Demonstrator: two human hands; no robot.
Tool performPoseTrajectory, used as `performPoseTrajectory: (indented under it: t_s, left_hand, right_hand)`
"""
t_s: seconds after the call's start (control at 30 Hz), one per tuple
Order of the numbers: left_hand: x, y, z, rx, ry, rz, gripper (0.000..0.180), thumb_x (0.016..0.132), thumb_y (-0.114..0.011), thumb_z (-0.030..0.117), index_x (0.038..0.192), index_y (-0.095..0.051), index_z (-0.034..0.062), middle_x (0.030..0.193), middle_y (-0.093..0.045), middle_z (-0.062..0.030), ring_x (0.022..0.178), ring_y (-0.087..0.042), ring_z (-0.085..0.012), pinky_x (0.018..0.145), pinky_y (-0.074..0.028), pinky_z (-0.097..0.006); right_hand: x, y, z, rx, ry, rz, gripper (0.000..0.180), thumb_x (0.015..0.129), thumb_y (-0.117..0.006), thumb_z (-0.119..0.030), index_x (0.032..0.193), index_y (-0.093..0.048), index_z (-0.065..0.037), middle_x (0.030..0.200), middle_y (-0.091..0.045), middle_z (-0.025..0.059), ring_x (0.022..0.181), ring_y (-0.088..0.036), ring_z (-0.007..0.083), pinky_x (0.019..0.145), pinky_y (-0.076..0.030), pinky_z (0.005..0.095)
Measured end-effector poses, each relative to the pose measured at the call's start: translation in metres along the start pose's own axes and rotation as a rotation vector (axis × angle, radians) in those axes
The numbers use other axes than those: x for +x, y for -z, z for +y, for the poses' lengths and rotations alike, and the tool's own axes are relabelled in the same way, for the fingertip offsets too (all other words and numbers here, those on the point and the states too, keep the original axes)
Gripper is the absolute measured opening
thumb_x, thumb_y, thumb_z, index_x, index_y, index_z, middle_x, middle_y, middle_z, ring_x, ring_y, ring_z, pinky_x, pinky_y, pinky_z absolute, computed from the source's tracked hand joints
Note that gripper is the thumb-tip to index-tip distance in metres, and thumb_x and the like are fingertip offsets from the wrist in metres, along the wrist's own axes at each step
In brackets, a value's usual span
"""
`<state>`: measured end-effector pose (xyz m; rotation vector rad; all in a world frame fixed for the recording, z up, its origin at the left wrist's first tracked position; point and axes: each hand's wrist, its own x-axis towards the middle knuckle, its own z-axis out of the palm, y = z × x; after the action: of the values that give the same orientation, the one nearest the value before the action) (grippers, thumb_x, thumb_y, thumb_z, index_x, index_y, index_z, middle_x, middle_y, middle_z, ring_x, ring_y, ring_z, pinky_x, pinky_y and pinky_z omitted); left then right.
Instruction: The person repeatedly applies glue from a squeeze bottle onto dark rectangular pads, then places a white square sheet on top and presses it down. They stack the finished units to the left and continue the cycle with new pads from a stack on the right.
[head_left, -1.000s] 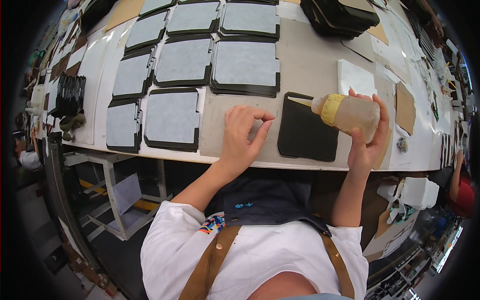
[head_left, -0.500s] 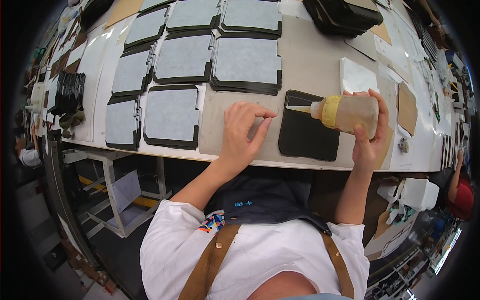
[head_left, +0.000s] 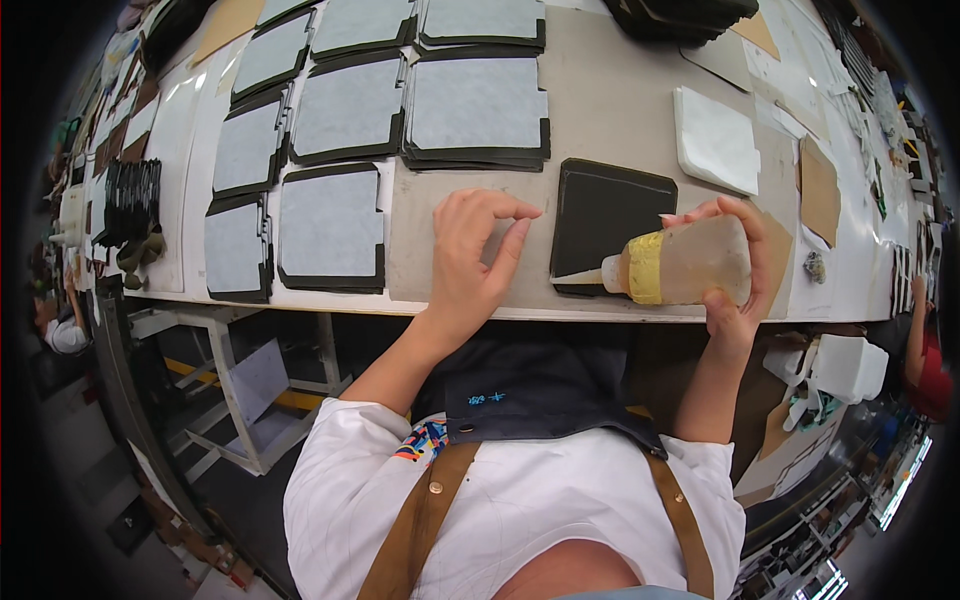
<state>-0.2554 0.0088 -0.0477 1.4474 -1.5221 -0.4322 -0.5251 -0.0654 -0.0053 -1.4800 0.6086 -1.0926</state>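
My right hand is wrapped round a translucent squeeze bottle with yellow tape about its neck. The bottle lies nearly level, its pale pointed nozzle toward the left. That tip is at the near left corner of a black rectangular panel flat on the table. A thin, faint line runs along the panel's far edge. Left of the panel, my left hand hovers with curled fingers, thumb and forefinger tips drawn close together. Nothing shows between them.
Stacks of black-edged panels with pale grey faces stand in rows at the left. White sheets lie right of the black panel, with brown card beyond. A dark stack sits at the far side. The table's front edge is close.
My right hand has brought the bottle nearer to me, its nozzle passing from the panel's far left corner to the near left one. My left hand keeps its pose. The view has shifted slightly.
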Motion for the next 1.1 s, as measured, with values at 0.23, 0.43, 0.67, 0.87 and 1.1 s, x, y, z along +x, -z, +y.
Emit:
performPoseTrajectory:
  t_s: [0.23, 0.43, 0.67, 0.87, 1.1]
  left_hand:
    - [-0.001, -0.004, -0.002, -0.039, 0.029, 0.018, 0.010, 0.090, -0.067, 0.005, 0.099, -0.069, 0.0092, 0.101, -0.069, -0.0048, 0.103, -0.059, -0.0266, 0.099, -0.038, -0.040]
    - [-0.001, -0.003, -0.001, -0.050, 0.054, -0.002, 0.009, 0.091, -0.066, 0.004, 0.099, -0.069, 0.0079, 0.102, -0.069, -0.0045, 0.104, -0.059, -0.0251, 0.099, -0.038, -0.038]
    - [0.000, -0.005, -0.001, -0.037, 0.061, -0.012, 0.008, 0.092, -0.066, 0.005, 0.099, -0.069, 0.0077, 0.101, -0.068, -0.0041, 0.103, -0.058, -0.0240, 0.098, -0.038, -0.037]
    - [0.001, -0.004, -0.002, 0.009, 0.036, -0.049, 0.007, 0.095, -0.063, 0.004, 0.100, -0.067, 0.0030, 0.103, -0.067, -0.0076, 0.103, -0.058, -0.0235, 0.097, -0.042, -0.035]
    - [-0.001, -0.004, -0.003, 0.019, 0.039, -0.045, 0.007, 0.096, -0.062, 0.003, 0.100, -0.067, 0.0027, 0.103, -0.067, -0.0076, 0.103, -0.059, -0.0223, 0.096, -0.043, -0.033]
  right_hand:
    - [-0.008, 0.041, 0.004, 0.647, -0.071, 0.518, 0.095, 0.087, -0.075, -0.056, 0.151, -0.035, 0.001, 0.145, -0.050, 0.0213, 0.138, -0.050, 0.0363, 0.118, -0.040, 0.0497]
    - [-0.002, 0.076, 0.006, 0.255, -0.012, 0.669, 0.095, 0.083, -0.080, -0.051, 0.150, -0.037, 0.001, 0.148, -0.049, 0.0222, 0.142, -0.045, 0.0398, 0.118, -0.041, 0.0474]
    - [0.008, 0.085, 0.001, -0.115, 0.078, 0.542, 0.090, 0.083, -0.081, -0.052, 0.145, -0.042, 0.000, 0.133, -0.060, 0.0205, 0.127, -0.060, 0.0381, 0.109, -0.050, 0.0483]
    - [0.011, 0.082, 0.003, -0.157, 0.092, 0.514, 0.087, 0.083, -0.083, -0.050, 0.144, -0.045, -0.001, 0.131, -0.062, 0.0191, 0.125, -0.062, 0.0365, 0.108, -0.051, 0.0470]
    - [0.010, 0.086, 0.000, -0.165, 0.100, 0.455, 0.086, 0.083, -0.083, -0.049, 0.143, -0.045, -0.001, 0.127, -0.064, 0.0187, 0.120, -0.066, 0.0354, 0.107, -0.051, 0.0473]
